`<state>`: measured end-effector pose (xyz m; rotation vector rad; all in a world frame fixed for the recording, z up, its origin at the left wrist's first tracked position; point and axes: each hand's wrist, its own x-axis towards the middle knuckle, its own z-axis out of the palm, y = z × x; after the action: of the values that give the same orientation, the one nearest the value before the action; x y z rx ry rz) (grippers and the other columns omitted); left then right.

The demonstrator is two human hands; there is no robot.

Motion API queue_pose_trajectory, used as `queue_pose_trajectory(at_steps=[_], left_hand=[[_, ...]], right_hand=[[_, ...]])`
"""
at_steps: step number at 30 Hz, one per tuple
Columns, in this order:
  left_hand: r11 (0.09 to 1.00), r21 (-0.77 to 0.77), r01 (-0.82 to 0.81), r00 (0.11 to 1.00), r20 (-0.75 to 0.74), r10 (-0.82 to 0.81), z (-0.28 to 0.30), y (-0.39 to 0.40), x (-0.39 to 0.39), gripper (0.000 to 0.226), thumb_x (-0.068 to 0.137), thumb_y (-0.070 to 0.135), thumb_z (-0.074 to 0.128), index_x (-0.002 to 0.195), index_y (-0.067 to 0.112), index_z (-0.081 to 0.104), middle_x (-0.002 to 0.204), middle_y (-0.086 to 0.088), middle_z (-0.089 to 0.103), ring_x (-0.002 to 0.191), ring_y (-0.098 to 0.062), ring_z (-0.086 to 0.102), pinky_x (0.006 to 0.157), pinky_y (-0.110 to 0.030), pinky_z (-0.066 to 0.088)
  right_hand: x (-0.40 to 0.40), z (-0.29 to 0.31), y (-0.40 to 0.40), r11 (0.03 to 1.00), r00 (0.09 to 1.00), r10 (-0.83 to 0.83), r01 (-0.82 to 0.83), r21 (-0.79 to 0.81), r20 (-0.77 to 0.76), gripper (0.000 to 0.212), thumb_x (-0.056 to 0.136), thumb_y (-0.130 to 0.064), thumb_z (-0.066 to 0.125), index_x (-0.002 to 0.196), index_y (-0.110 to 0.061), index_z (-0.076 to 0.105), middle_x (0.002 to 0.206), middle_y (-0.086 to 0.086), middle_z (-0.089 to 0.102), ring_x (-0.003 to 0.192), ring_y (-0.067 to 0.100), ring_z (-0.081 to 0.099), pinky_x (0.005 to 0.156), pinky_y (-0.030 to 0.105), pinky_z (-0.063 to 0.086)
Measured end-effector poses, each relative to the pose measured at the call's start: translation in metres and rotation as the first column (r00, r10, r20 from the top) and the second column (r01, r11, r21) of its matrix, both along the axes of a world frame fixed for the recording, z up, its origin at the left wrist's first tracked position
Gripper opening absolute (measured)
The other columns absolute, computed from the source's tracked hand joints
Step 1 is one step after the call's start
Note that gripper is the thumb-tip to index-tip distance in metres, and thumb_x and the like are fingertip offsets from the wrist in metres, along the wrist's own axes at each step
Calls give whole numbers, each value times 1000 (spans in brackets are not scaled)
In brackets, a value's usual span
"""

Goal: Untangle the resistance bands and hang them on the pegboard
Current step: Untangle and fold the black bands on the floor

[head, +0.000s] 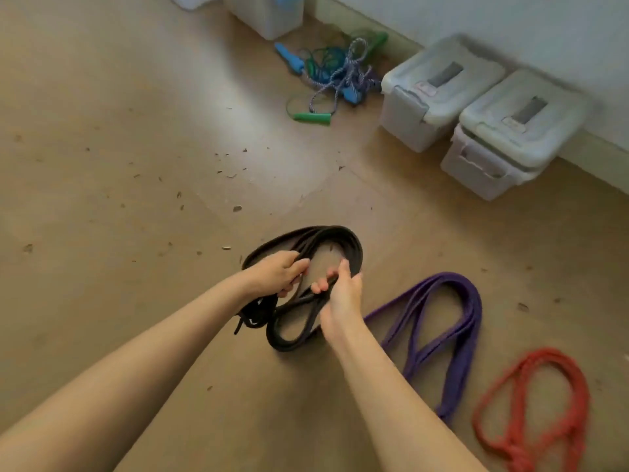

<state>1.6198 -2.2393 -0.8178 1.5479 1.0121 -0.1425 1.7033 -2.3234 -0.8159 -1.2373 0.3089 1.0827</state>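
A black resistance band [350, 245] is looped in several coils above the tan floor at the centre. My left hand [277, 272] grips its left strands, and my right hand [342, 294] pinches strands at the middle where the loops cross. A dark cord tail [246, 316] hangs below my left wrist. To the right a purple band [466, 318] lies folded flat on the floor. A red band [531, 403], knotted at its lower end, lies at the bottom right. No pegboard is in view.
Two lidded grey storage bins [439, 93] [510, 134] stand against the wall at the right. A tangle of skipping ropes with blue and green handles [335, 74] lies by the far wall. White containers [269, 11] stand at the top. Small debris dots the floor.
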Motion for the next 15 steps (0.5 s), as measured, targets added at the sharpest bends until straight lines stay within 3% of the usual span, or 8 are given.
queue_pose_trajectory(at_steps=[2, 4, 5, 7, 8, 11, 13, 15], left_hand=[[995, 55, 85, 992, -100, -80, -27, 11, 6, 26, 100, 28, 36, 82, 13, 45, 67, 0, 44, 49, -8, 38, 44, -19, 34], [950, 217, 225, 959, -219, -178, -44, 22, 10, 23, 98, 34, 40, 92, 13, 48, 80, -2, 56, 62, -12, 51, 54, -21, 40], [910, 297, 289, 939, -273, -209, -50, 26, 11, 29, 97, 37, 43, 104, 10, 47, 90, -5, 59, 74, -16, 55, 60, -23, 40], [839, 412, 356, 919, -319, -233, -58, 31, 13, 39, 95, 36, 48, 116, 4, 40, 96, -8, 59, 84, -21, 58, 61, -24, 38], [821, 453, 346, 925, -310, -219, -62, 31, 15, 34, 94, 33, 49, 112, 6, 39, 95, -7, 58, 84, -22, 58, 59, -23, 37], [829, 497, 255, 955, -261, -137, -68, 23, 20, 14, 95, 27, 47, 97, 17, 37, 94, -1, 51, 75, -16, 53, 58, -23, 34], [799, 529, 286, 948, -278, -155, -71, 17, 20, 15, 96, 28, 44, 98, 14, 40, 98, -4, 49, 76, -18, 53, 63, -27, 35], [742, 579, 337, 930, -327, -168, -71, 14, 20, 22, 97, 29, 42, 104, 7, 43, 104, -9, 50, 86, -28, 57, 64, -29, 34]], right_hand=[[2, -24, 10, 998, 999, 28, -26, -61, 40, 36, 102, -18, 34, 137, -23, 27, 68, 2, 38, 39, 6, 34, 42, 22, 33], [7, -42, 18, 969, 970, 198, -171, -180, 142, 47, 102, -22, 34, 146, -21, 18, 81, 2, 51, 56, 8, 51, 57, 23, 46], [7, -49, 20, 932, 930, 301, -241, -270, 210, 50, 101, -24, 35, 148, -18, 17, 102, 4, 58, 80, 11, 60, 76, 26, 50], [7, -59, 19, 846, 792, 483, -313, -432, 373, 52, 100, -24, 37, 147, -9, 20, 142, 11, 39, 126, 21, 45, 106, 34, 37], [7, -62, 18, 824, 698, 534, -305, -477, 476, 49, 99, -22, 40, 144, -5, 27, 143, 12, 34, 129, 23, 41, 109, 33, 33], [6, -68, 18, 811, 357, 581, -179, -557, 731, 32, 93, -17, 52, 119, 2, 51, 123, 12, 42, 111, 24, 46, 97, 30, 40], [9, -73, 20, 736, 171, 671, -37, -676, 722, 31, 88, -20, 57, 112, -1, 56, 125, 14, 44, 111, 28, 44, 91, 37, 40], [12, -78, 20, 621, 86, 778, 55, -782, 623, 38, 87, -26, 58, 119, -5, 55, 135, 14, 42, 116, 32, 43, 92, 45, 40]])
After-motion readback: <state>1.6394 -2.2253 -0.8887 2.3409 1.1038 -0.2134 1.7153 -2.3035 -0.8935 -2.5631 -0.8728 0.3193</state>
